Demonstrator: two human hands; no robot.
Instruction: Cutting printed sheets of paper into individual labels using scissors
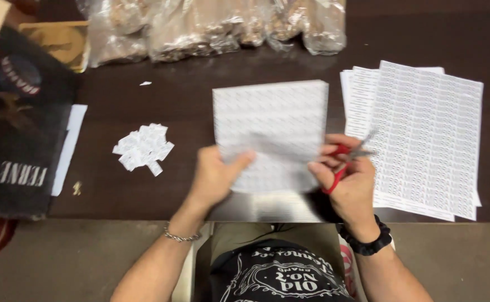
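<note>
Holding a printed sheet (271,131) above the dark table (200,100), the left hand (214,176) pinches its lower edge; the right hand (348,179) grips red-handled scissors (347,159), blades seemingly beside the sheet's right edge. Cutting calls for a steady sheet.

My dark brown wooden table (200,95) carries clear plastic bags of brown pieces (211,25) along the top of the frame. A stack of white printed label sheets (424,134) lies right of centre, a heap of small cut white paper slips (143,147) left of centre, and a black printed cloth (15,128) at far left.
</note>
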